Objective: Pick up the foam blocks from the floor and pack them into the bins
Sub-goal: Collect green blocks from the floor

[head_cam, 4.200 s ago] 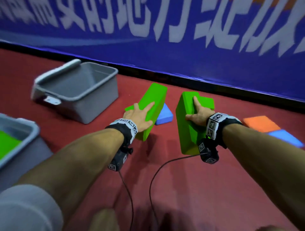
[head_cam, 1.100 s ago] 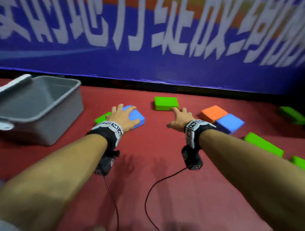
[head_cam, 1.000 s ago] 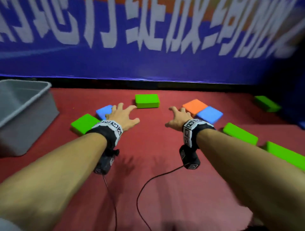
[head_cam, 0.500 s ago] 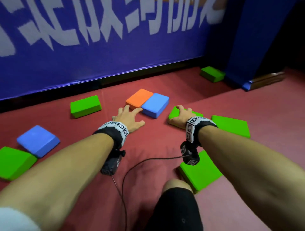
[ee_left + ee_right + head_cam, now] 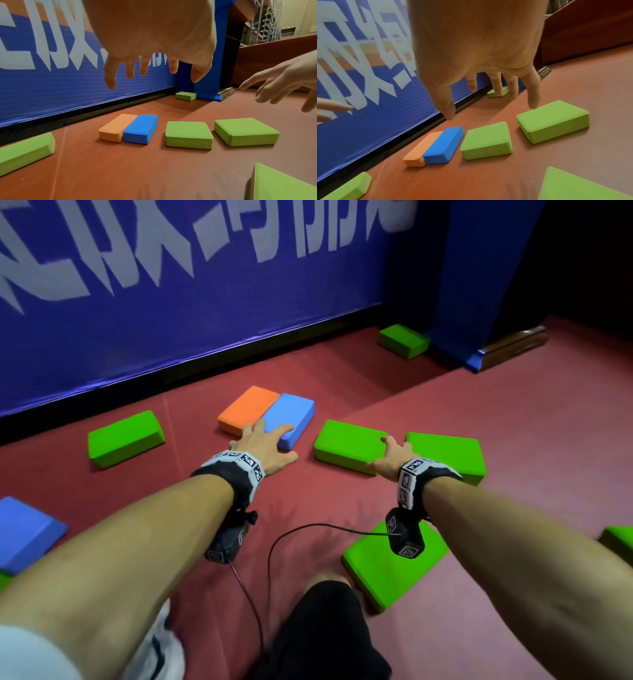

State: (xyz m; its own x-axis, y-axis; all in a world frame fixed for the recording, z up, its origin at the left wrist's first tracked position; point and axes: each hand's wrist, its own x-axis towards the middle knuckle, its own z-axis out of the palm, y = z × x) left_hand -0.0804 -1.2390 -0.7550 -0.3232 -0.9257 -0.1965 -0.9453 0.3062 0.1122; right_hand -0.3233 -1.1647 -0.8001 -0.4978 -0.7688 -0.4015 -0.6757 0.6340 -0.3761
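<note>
Both hands released: left hand (image 5: 262,447) above blue rectangular foam block (image 5: 291,414), right hand (image 5: 394,457) above green rectangular foam block (image 5: 346,441), prob. to grab them.

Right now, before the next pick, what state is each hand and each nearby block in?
left hand: open, fingers spread, above the floor, holding nothing.
right hand: open, fingers spread, holding nothing.
orange block: flat on the floor, side against the blue block.
blue block: flat, untouched.
middle green block: flat, apart from its neighbours.
right green block: flat, untouched.
far green block: flat by the blue post.
</note>
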